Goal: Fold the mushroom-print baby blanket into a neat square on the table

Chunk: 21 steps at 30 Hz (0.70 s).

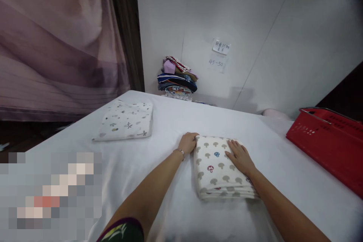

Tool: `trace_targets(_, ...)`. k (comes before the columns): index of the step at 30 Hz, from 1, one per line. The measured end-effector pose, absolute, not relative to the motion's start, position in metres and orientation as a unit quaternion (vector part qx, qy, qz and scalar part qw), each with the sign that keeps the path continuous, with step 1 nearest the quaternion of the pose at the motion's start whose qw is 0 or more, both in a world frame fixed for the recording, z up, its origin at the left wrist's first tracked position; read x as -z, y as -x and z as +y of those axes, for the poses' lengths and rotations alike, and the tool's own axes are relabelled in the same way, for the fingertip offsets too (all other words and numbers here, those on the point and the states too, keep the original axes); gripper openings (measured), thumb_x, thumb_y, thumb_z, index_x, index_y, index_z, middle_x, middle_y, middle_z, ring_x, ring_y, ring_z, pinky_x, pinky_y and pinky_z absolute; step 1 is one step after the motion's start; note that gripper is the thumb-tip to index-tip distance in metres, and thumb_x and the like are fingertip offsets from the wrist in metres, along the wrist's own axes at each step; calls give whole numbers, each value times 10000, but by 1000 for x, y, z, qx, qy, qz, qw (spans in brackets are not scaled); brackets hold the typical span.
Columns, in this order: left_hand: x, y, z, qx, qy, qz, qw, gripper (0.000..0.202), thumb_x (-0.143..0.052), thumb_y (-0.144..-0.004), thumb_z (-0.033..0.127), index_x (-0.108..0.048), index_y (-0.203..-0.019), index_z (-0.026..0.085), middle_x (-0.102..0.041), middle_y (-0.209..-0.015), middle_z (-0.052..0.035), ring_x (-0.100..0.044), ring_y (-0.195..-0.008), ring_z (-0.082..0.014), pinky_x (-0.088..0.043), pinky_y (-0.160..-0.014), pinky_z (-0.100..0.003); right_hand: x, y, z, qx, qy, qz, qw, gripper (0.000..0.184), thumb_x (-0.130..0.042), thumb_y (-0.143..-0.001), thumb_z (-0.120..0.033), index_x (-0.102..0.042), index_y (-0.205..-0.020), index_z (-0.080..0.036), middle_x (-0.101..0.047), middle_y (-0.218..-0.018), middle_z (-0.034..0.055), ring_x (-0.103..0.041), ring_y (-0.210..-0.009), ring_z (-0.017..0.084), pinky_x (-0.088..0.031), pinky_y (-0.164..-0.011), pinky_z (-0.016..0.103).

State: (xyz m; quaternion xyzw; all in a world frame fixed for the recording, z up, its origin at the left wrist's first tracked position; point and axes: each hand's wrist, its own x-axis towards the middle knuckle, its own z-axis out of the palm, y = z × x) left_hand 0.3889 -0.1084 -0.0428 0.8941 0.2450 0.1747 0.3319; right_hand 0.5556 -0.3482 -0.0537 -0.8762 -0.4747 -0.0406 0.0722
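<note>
A folded white blanket [218, 166] printed with beige mushrooms, plus one blue and one red, lies on the white-covered table in front of me. My left hand [188, 143], a bracelet at its wrist, has its fingers closed at the blanket's far left corner; the fingertips are partly hidden. Flat on the blanket's upper right side rests my right hand [241, 157], fingers stretched out. The layered folds show along the near edge. Farther left, apart from both hands, lies a second folded white cloth [127, 119] with small grey leaf and plant prints.
A red plastic basket [326, 143] with a metal handle stands at the right edge. Stacked folded clothes [178, 77] rise behind the table's far edge, against the wall. Paper notes [221, 47] are stuck there. A pinkish curtain [62, 45] hangs at left. The lower left is pixelated.
</note>
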Motion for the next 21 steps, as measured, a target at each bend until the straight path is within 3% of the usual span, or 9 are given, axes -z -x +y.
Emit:
trace_targets(3, 47, -392, -102, -182, -885, 274, 330, 352, -452, -723, 144, -672, -968, 267, -654, -958, -26, -540, -950, -171, -370, -884, -279, 54, -556, -349, 38, 870, -486, 72, 576, -289, -885, -502, -285, -1382, -211, -254, -1440, 62, -180, -1333, 207, -162, -1066, 422)
trace_targets(11, 50, -392, -91, -169, -875, 283, 354, 357, -485, -696, 112, -678, -949, 273, -662, -987, 7, -549, -970, -157, -386, -886, -252, 52, -556, -349, 28, 869, -488, 74, 550, -293, -886, -498, -309, -1371, -239, -239, -1446, 47, -176, -1334, 208, -148, -1067, 431)
trace_targets(15, 32, -387, -97, -170, -869, 282, 370, 414, -439, -753, 134, -584, -1130, 222, -607, -1149, -15, -537, -1033, -151, -392, -913, -262, 50, -555, -347, 23, 873, -482, 79, 543, -307, -883, -491, -319, -1366, -241, -238, -1446, 48, -161, -1338, 210, -136, -1068, 431)
trace_targets(18, 16, -383, -129, -209, -902, 223, 305, 409, -393, -831, 252, -493, -1226, 217, -459, -1330, -29, -374, -1232, -175, -230, -1061, -348, 48, -553, -346, 18, 872, -483, 79, 559, -304, -881, -506, -322, -1365, -227, -229, -1450, 53, -144, -1341, 214, -130, -1069, 423)
trace_targets(21, 18, -375, -168, -203, -952, 112, 198, 522, -411, -823, 488, -432, -1277, 231, -303, -1433, -38, -165, -1340, -234, -44, -1101, -441, 44, -552, -344, 11, 877, -476, 72, 569, -296, -881, -511, -312, -1370, -221, -210, -1456, 60, -129, -1343, 217, -114, -1069, 421)
